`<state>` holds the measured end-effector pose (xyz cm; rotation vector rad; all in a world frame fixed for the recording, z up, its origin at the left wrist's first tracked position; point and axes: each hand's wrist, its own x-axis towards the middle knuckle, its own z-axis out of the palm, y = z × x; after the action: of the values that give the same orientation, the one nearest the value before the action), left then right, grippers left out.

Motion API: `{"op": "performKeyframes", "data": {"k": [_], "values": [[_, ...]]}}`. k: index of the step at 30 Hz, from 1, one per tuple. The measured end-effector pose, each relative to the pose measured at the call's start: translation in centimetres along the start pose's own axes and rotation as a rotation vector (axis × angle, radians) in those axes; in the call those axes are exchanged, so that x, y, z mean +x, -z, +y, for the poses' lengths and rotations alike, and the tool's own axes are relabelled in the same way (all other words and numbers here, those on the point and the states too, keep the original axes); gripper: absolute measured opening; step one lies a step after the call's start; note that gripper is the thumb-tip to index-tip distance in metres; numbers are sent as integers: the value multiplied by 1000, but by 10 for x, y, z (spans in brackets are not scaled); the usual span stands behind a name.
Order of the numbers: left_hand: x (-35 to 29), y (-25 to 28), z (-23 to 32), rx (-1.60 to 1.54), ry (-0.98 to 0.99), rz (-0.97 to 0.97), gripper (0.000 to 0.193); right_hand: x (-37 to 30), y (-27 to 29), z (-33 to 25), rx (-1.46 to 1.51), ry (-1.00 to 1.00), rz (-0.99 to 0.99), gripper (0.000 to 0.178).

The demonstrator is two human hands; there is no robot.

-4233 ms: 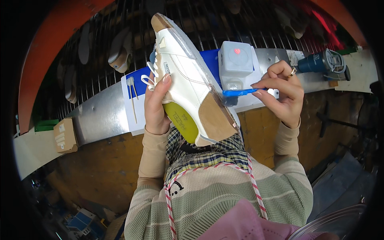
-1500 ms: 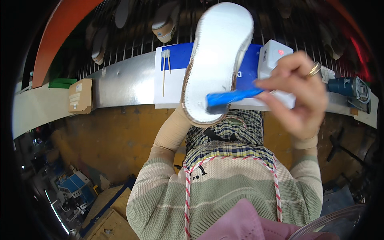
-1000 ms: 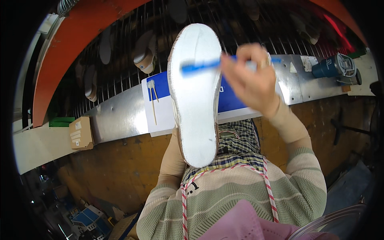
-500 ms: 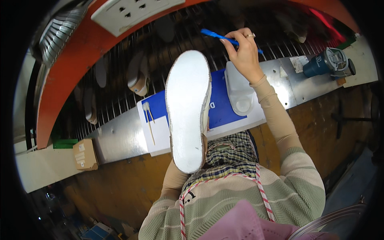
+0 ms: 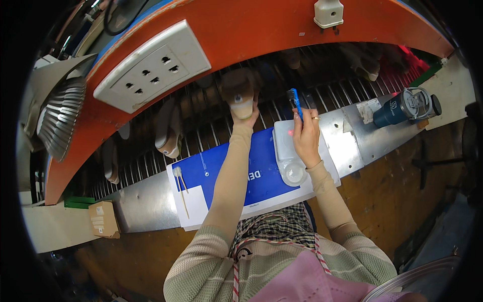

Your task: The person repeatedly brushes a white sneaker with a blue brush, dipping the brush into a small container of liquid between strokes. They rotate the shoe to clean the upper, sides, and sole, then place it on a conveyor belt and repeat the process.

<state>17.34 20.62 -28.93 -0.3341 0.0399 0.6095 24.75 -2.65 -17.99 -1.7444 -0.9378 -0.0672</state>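
Blue runs the whole length of the slim brush (image 5: 296,103) in my right hand (image 5: 306,133); I have it pinched narrow between thumb and fingers, its dark bristle end pointing up and away from me. A ring shows on one finger of that hand, which sits over the edge of a white box (image 5: 283,143) with a round clear cup (image 5: 294,173) at the end nearest me. My left arm reaches forward across the blue-and-white sheet (image 5: 226,163), and my left hand (image 5: 246,121) is up against the heel of the beige-and-white shoe (image 5: 238,93), which is over the dark rack of rods (image 5: 205,135), its heel towards me. Those left fingers are mostly hidden by the heel (I cannot tell how tightly they close, if at all). Another shoe (image 5: 168,135) is to the left on the same rods. Near the sheet's left edge lie thin sticks (image 5: 182,199) with a whitish tip, a cardboard box (image 5: 104,220) is further left, and a dark blue tumbler (image 5: 395,111) leans away on the right.
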Motion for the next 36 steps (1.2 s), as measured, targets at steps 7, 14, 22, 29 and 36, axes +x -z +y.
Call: {"op": "performKeyframes", "data": {"k": [7, 14, 22, 29, 36], "values": [[-20, -3, -16, 468, -173, 343, 63, -1, 1, -1, 37, 9, 4, 14], [-77, -25, 3, 981, 87, 399, 73, -2, 2, -1, 38, 34, -3, 14], [-23, -52, 142, 996, -394, 317, 49, -2, 3, -7, 15, -22, -54, 12], [66, -84, 189, 863, -493, 197, 49, 1, 1, -13, -4, -37, -63, 11], [95, -102, 208, 867, -531, 125, 51, -1, -1, -13, -43, -33, -73, 11]]}}
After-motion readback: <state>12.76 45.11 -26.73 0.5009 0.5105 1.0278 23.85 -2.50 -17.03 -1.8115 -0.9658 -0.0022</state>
